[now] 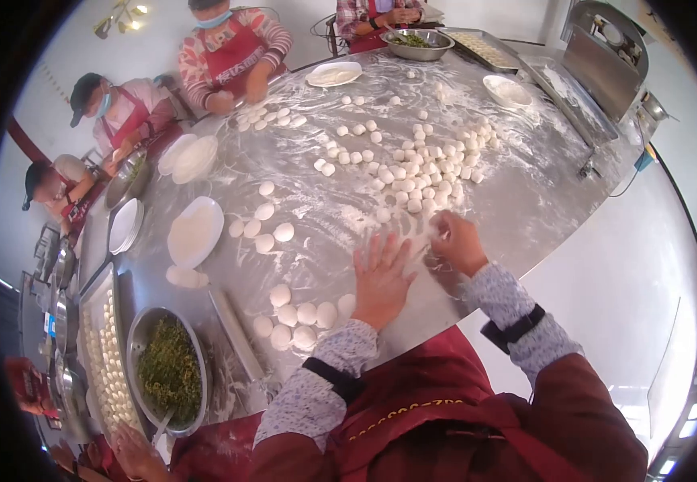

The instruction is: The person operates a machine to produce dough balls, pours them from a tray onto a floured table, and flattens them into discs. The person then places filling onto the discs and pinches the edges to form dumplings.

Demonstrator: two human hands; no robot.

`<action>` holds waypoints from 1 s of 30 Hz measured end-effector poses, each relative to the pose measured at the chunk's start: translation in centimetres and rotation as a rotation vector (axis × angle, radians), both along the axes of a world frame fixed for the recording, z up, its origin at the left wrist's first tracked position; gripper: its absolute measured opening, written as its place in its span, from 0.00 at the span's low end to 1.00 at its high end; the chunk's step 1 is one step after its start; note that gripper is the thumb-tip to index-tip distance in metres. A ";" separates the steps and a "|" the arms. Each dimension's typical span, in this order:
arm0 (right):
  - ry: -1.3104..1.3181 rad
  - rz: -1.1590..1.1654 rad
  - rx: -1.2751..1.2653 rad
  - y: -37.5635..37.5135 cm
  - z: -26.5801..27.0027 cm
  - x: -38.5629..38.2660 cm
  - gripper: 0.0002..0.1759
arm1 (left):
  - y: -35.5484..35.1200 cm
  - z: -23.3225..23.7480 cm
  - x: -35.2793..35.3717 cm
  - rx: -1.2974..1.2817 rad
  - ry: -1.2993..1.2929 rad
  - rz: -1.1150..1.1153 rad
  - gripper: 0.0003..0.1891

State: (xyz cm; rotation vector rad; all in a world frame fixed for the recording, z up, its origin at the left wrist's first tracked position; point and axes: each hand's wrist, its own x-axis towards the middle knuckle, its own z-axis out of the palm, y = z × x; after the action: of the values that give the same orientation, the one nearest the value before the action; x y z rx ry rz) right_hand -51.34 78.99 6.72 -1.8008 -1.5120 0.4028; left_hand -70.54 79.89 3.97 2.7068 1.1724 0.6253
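My left hand [382, 279] lies on the floured metal table [517, 217] with its fingers spread, palm down. Just to its right, my right hand [455, 243] is closed, its fingers curled in; whatever they may hold is hidden. Beyond both hands spreads a heap of small white dough pieces [425, 169]. To the left of my left hand sit several flattened dough rounds [305, 312], with more dough rounds [265, 211] farther back.
On the left are a rolling pin [236, 333], a bowl of green filling [167, 371], a tray of dumplings [106, 353] and a plate [196, 233]. Co-workers in red aprons [236, 56] stand around the far side. A metal machine [605, 56] stands at the back right.
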 end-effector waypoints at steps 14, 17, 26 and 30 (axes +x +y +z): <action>0.050 0.459 0.111 -5.1 0.1 -4.0 0.17 | 0.8 0.3 -2.9 -0.016 0.073 0.177 0.27; 0.049 0.491 0.062 -4.8 -0.6 -4.2 0.20 | 1.1 1.3 -2.1 -0.011 0.032 0.190 0.28; 0.336 -0.177 0.193 -8.1 -3.3 -0.9 0.14 | -0.3 1.8 5.2 0.029 -0.159 -0.051 0.32; 0.300 -0.212 0.195 -8.9 -2.5 -1.7 0.14 | -0.1 -0.3 5.7 -0.021 -0.154 -0.082 0.32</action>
State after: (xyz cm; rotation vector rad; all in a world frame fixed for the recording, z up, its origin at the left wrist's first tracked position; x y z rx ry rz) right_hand -53.07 70.13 4.26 -1.6432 -1.1029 0.3865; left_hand -64.80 79.74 3.65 2.6201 1.0204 0.7889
